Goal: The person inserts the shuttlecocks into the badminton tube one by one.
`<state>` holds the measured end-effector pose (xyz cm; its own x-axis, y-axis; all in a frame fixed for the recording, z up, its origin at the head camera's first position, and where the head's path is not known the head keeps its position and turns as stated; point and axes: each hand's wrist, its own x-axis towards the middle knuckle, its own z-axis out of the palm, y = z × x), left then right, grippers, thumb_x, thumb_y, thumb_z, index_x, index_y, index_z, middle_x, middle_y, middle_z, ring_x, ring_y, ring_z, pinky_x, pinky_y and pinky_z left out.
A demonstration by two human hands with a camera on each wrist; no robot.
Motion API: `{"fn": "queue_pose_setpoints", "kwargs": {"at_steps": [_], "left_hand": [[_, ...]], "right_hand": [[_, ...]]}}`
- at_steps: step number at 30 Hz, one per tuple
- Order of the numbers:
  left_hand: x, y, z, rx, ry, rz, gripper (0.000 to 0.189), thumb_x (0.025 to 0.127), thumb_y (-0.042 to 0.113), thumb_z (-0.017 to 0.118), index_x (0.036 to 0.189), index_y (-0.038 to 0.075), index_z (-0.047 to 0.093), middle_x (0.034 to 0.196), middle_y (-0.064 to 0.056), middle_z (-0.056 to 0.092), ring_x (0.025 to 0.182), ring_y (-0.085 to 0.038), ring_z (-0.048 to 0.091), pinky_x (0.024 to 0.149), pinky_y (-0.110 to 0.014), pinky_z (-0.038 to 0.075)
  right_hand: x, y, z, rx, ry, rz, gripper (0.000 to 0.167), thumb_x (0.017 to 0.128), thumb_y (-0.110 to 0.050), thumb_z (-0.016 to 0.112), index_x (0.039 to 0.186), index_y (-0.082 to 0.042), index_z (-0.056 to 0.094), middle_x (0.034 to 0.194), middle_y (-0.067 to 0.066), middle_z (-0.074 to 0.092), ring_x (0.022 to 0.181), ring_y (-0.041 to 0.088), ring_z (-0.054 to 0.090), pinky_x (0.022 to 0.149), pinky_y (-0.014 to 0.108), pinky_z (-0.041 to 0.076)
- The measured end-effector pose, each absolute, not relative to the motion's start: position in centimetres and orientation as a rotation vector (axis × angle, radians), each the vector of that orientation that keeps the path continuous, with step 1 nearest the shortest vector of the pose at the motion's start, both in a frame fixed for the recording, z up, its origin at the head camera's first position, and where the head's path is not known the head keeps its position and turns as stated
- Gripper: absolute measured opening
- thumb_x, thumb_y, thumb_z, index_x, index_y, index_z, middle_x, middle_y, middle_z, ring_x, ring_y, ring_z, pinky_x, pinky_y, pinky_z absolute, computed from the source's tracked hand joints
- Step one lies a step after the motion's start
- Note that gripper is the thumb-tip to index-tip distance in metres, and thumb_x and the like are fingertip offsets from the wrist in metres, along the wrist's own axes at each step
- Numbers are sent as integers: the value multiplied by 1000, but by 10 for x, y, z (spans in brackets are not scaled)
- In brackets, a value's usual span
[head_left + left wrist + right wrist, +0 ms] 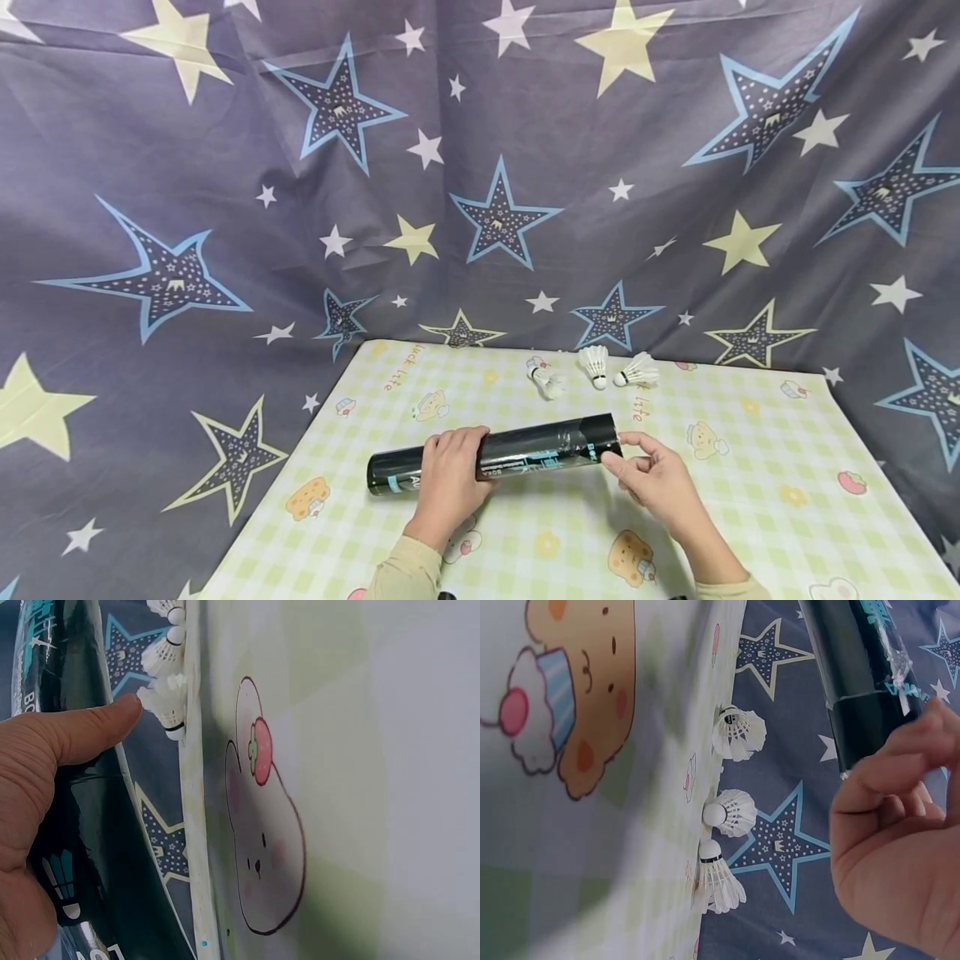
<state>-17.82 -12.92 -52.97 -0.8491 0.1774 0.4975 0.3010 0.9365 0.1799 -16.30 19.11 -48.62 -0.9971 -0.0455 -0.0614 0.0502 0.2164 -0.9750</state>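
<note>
A long black shuttlecock tube (pixel 540 446) with blue and white lettering is held almost level over the table, its right end slightly higher. My left hand (pixel 452 475) grips it left of the middle, with the thumb (pixel 105 727) along its side in the left wrist view. At the tube's right end is my right hand (pixel 656 482), fingers bent, thumb and index finger at the rim. In the right wrist view, the curled fingers (pixel 885 776) overlap that end and hide part of it. Whatever is inside the tube is hidden.
Three white feather shuttlecocks lie near the table's back edge: one on the left (pixel 546 383), one in the middle (pixel 594 368), one on the right (pixel 637 370). A green checked cloth (pixel 750 467) covers the table; a star-patterned curtain (pixel 247 167) hangs behind.
</note>
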Motion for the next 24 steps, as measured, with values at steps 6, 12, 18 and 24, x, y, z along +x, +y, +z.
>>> {"fn": "queue_pose_setpoints", "kwargs": {"at_steps": [6, 12, 18, 24], "left_hand": [[-178, -128, -529, -356, -2571, -367, 82, 64, 39, 104, 135, 21, 68, 124, 1, 75, 116, -24, 69, 103, -48, 49], [-177, -127, -527, -377, -2589, -405, 83, 62, 38, 106, 135, 22, 68, 126, 1, 75, 118, -23, 69, 104, -48, 48], [-177, -127, -526, -388, -2606, -413, 83, 62, 38, 106, 135, 22, 68, 126, 1, 76, 119, -23, 68, 105, -47, 48], [-177, -127, -528, -390, -2600, -417, 85, 61, 37, 106, 135, 22, 68, 126, 2, 76, 118, -23, 68, 105, -48, 48]], "right_hand": [[-162, 186, -490, -28, 2217, -1981, 46, 101, -22, 76, 132, 5, 57, 63, 6, 72, 46, 10, 61, 45, 21, 43], [-160, 180, -497, -96, 2186, -1961, 43, 100, -25, 77, 129, 5, 62, 64, 5, 72, 47, 11, 63, 45, 20, 41], [-158, 177, -497, -69, 2179, -1975, 35, 99, -25, 78, 113, 3, 64, 61, 3, 70, 46, 10, 62, 45, 18, 38], [-158, 176, -498, -18, 2155, -1985, 34, 97, -28, 80, 110, 0, 66, 61, 4, 69, 46, 11, 62, 45, 18, 37]]}}
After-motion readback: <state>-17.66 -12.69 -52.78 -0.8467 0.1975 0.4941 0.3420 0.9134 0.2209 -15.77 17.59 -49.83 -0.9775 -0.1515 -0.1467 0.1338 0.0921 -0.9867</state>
